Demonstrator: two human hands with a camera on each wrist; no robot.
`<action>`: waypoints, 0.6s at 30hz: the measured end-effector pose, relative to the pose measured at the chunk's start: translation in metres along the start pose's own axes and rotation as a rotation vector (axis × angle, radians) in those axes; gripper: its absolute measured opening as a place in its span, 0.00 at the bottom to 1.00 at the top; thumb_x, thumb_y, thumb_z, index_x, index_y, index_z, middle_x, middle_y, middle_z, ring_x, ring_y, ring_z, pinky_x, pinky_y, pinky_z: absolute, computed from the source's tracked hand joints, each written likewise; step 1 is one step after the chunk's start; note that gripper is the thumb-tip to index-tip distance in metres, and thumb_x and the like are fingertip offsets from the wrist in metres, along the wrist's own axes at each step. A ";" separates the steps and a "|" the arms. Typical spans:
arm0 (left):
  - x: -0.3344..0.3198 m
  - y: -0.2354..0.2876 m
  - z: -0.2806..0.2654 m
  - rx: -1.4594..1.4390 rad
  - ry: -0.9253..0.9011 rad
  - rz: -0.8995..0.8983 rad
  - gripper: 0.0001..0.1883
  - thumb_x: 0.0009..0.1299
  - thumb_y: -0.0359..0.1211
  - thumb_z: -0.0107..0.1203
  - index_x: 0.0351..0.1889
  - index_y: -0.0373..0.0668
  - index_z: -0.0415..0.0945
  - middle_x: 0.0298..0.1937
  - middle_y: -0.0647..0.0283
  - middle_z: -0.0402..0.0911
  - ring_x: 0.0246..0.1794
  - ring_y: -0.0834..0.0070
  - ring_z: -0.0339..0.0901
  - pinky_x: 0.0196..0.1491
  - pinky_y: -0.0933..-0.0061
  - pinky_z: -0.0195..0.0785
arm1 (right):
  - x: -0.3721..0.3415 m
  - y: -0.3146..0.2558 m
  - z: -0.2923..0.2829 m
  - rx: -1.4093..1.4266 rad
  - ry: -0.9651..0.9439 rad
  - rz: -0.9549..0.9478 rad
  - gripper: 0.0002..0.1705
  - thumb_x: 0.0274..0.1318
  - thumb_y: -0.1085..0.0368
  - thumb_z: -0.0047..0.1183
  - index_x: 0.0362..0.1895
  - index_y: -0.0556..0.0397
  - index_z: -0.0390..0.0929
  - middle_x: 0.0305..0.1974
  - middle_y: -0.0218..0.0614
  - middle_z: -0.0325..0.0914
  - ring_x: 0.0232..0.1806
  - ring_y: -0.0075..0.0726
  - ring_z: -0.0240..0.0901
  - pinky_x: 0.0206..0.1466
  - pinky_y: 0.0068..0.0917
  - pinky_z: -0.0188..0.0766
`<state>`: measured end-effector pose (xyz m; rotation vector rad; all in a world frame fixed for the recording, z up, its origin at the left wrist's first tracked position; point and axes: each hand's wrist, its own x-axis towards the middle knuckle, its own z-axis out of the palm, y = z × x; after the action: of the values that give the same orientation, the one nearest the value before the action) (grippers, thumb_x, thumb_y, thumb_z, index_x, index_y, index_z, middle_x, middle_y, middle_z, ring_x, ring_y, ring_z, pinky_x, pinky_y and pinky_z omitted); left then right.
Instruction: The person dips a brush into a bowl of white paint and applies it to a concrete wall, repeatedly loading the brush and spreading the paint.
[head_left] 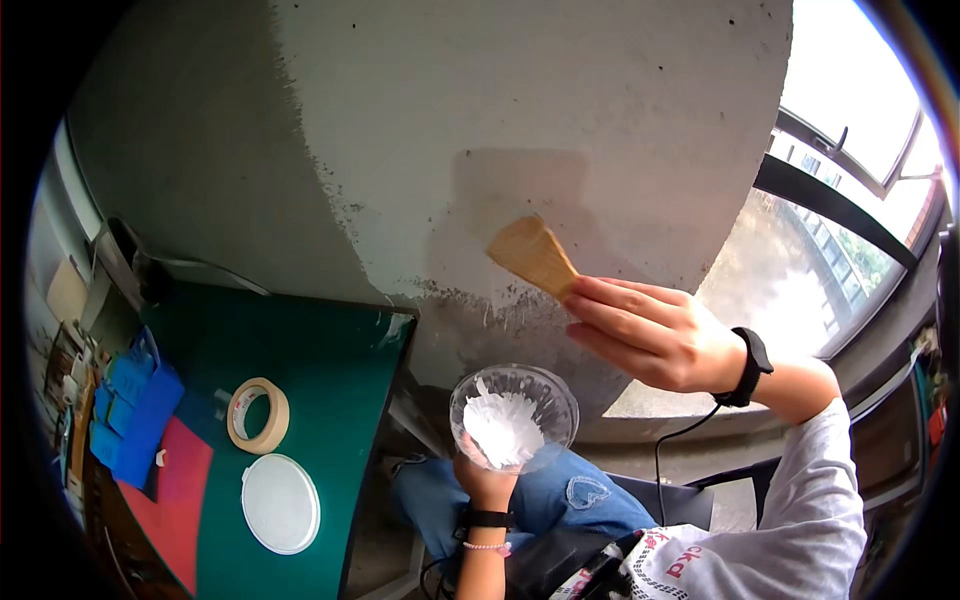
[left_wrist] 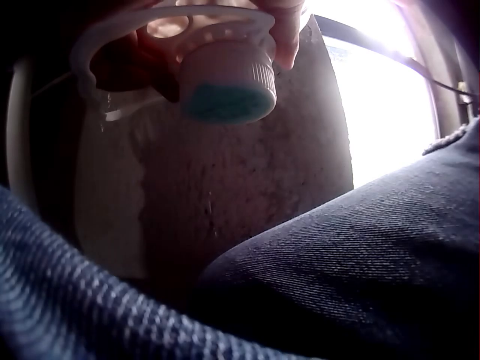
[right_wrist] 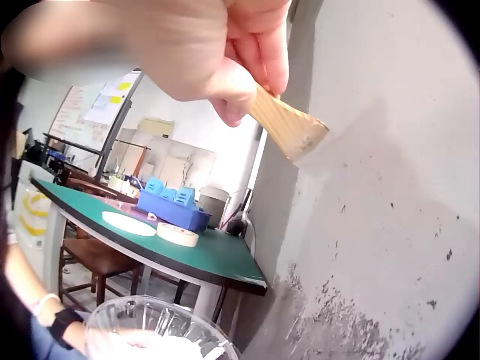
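Your right hand [head_left: 660,340] is pinching a wooden scraper [head_left: 535,258] by its narrow end, thumb on one side and fingers on the other, with the wide end pointing up and left in the head view. That wide end is right by the grey wall [head_left: 520,90]; you can't tell for sure whether its edge touches. Your left hand [head_left: 487,484] is lower down, gripping a clear plastic bowl [head_left: 563,410] from beneath, above your jeans [head_left: 600,500]. White paste [head_left: 503,428] sits in the bowl, heaped toward one side and smeared up to the rim. From your left wrist you see a ribbed cap [left_wrist: 229,82] with a teal end under the bowl, your fingers around it. Left of the bowl, on the green table [head_left: 310,350], a roll of tape [head_left: 279,422] lies flat just beside a round white lid [head_left: 281,505]. Farther left are a blue box [head_left: 150,430] with lighter blue pieces in it and a red sheet [head_left: 180,490]. The wall ahead of you is pale higher up and darker and rougher lower down, with a window [head_left: 845,260] to its right.
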<state>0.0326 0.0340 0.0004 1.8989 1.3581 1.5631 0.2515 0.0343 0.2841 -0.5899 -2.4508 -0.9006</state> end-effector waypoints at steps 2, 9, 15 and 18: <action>-0.003 -0.001 0.000 -0.009 -0.018 -0.049 0.40 0.41 0.41 0.77 0.53 0.42 0.70 0.44 0.57 0.82 0.42 0.60 0.81 0.45 0.64 0.74 | 0.012 0.001 0.004 0.020 0.001 -0.016 0.16 0.45 0.72 0.57 0.42 0.62 0.80 0.50 0.48 0.76 0.57 0.49 0.73 0.55 0.38 0.77; -0.003 -0.003 0.004 0.009 -0.011 -0.033 0.40 0.39 0.43 0.76 0.51 0.40 0.70 0.39 0.55 0.83 0.38 0.53 0.80 0.41 0.59 0.73 | 0.013 -0.001 -0.002 -0.090 -0.186 0.004 0.11 0.42 0.72 0.57 0.34 0.62 0.80 0.43 0.46 0.76 0.53 0.48 0.75 0.57 0.35 0.76; -0.004 -0.001 0.000 0.056 0.011 -0.015 0.41 0.37 0.44 0.77 0.50 0.40 0.71 0.39 0.54 0.83 0.38 0.53 0.80 0.41 0.59 0.73 | 0.009 -0.009 -0.042 -0.048 -0.135 0.026 0.12 0.39 0.71 0.57 0.33 0.64 0.79 0.43 0.46 0.76 0.53 0.46 0.75 0.56 0.34 0.76; -0.006 -0.007 0.003 0.105 -0.009 0.014 0.41 0.37 0.44 0.77 0.50 0.40 0.71 0.39 0.54 0.83 0.38 0.53 0.80 0.41 0.59 0.73 | 0.011 -0.001 -0.019 -0.061 -0.096 -0.020 0.11 0.47 0.72 0.57 0.37 0.64 0.80 0.47 0.48 0.76 0.54 0.48 0.75 0.53 0.35 0.78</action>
<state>0.0325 0.0332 -0.0091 1.9782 1.4529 1.5147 0.2473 0.0232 0.3031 -0.6449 -2.5257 -0.9799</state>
